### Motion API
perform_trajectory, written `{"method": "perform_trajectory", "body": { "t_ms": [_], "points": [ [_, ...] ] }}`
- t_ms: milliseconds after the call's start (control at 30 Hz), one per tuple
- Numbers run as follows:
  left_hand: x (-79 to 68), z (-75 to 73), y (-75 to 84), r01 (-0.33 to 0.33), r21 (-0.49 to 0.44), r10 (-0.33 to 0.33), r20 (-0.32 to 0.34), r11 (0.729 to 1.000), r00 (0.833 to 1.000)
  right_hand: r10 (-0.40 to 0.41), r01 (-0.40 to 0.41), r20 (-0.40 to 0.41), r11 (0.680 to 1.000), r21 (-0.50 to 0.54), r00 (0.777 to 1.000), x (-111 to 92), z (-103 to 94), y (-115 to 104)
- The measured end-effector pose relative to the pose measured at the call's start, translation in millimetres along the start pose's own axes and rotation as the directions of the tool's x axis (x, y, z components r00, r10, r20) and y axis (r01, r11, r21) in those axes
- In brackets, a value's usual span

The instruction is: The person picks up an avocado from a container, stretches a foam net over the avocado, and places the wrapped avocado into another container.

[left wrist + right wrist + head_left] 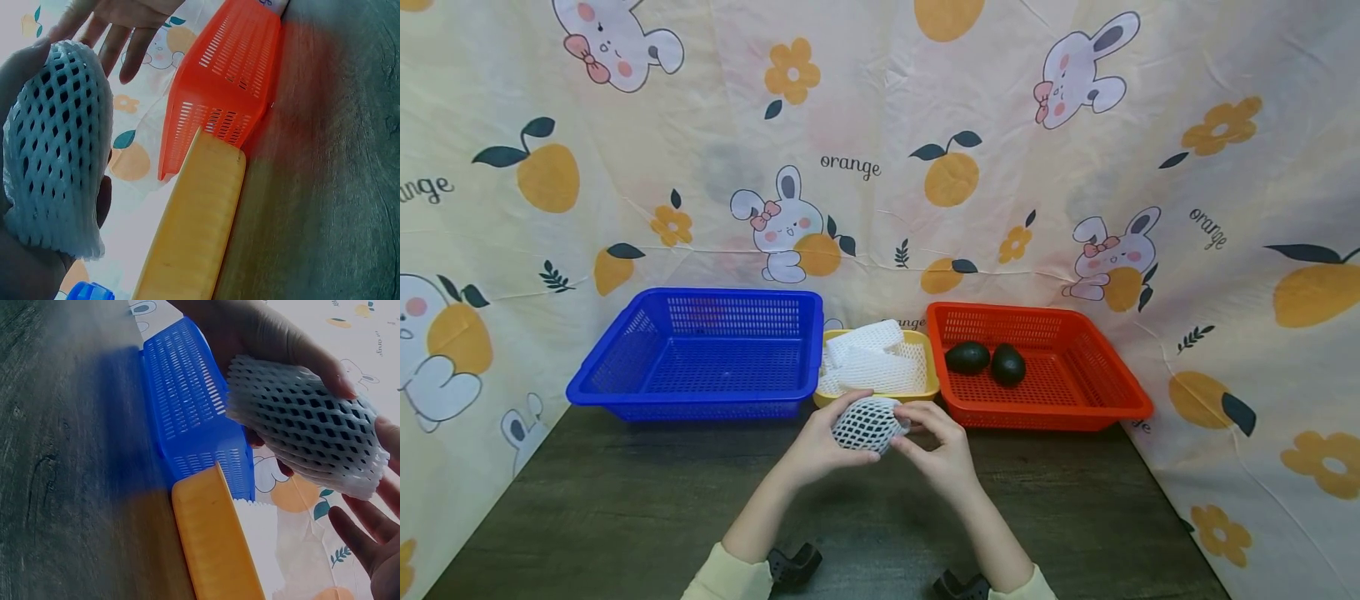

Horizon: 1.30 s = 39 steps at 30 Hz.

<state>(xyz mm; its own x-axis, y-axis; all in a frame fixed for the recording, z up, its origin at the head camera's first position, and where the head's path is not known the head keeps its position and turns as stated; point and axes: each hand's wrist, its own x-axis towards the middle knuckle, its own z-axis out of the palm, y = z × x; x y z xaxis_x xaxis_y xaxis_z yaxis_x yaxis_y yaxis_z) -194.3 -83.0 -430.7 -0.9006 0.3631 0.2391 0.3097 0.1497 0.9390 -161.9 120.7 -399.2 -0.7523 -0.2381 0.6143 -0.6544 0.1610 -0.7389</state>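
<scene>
Above the front of the table, my left hand (818, 446) holds an avocado in a white foam net (865, 425), its fingers and thumb curled round the sides. Dark skin shows through the mesh openings. At the right end of the net, my right hand (946, 450) pinches the edge between thumb and forefinger. Seen from the right wrist, the foam net (306, 422) covers the avocado along its length, while the right hand's other fingers spread loosely beyond its end. Two bare avocados (967, 357) lie in the red basket (1045, 417) behind on the right.
A blue basket (700, 408) stands at the back left with nothing in it. Between it and the red one, a small yellow basket (932, 375) holds several white foam nets (876, 371). A printed cloth (865, 217) hangs behind the dark wooden table (625, 500).
</scene>
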Motion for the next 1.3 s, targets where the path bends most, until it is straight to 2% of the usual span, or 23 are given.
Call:
{"method": "perform_trajectory", "body": {
  "t_ms": [167, 300, 433, 533, 600, 767, 900, 1133, 1300],
  "points": [
    [-0.2, 0.0, 0.1, -0.005, 0.018, 0.005, -0.008, 1.0, 1.0, 0.103, -0.103, -0.001, 0.993, 0.065, 0.995, 0.6, 1.5, -1.2],
    [-0.1, 0.0, -0.9, -0.012, 0.038, 0.011, 0.003, 0.999, 1.0, 0.225, -0.228, 0.043, 0.968, 0.102, 0.973, 1.9, 0.2, -3.8],
    [0.1, 0.7, -1.9, -0.008, 0.044, 0.007, 0.02, 0.999, 1.0, 0.321, -0.333, 0.107, 0.933, 0.135, 0.941, -0.8, 0.6, 15.3],
    [-0.1, 1.5, -2.1, -0.006, 0.032, 0.005, 0.035, 0.999, 0.999, 0.35, -0.368, 0.133, 0.917, 0.156, 0.927, -4.0, 2.2, 30.7],
    [-0.6, 1.7, -1.2, -0.004, 0.034, 0.002, 0.043, 0.999, 0.999, 0.365, -0.384, 0.139, 0.91, 0.157, 0.921, -4.5, 2.7, 30.8],
    [-1.0, -0.5, -0.2, -0.014, 0.057, 0.011, 0.067, 0.998, 0.998, 0.367, -0.383, 0.119, 0.908, 0.17, 0.923, -4.7, 2.0, 29.8],
    [-1.3, -5.0, 0.5, -0.038, 0.05, 0.033, 0.099, 0.998, 0.995, 0.343, -0.355, 0.089, 0.91, 0.216, 0.935, -4.1, 0.2, 30.5],
    [-2.3, -14.7, 3.6, -0.077, -0.009, 0.077, 0.115, 0.997, 0.99, 0.354, -0.332, 0.003, 0.875, 0.353, 0.935, -2.1, -4.9, 31.8],
    [-2.8, -18.2, 4.0, -0.059, -0.053, 0.064, 0.098, 0.997, 0.993, 0.386, -0.317, -0.082, 0.845, 0.43, 0.919, -0.9, -7.4, 28.7]
  ]
}}
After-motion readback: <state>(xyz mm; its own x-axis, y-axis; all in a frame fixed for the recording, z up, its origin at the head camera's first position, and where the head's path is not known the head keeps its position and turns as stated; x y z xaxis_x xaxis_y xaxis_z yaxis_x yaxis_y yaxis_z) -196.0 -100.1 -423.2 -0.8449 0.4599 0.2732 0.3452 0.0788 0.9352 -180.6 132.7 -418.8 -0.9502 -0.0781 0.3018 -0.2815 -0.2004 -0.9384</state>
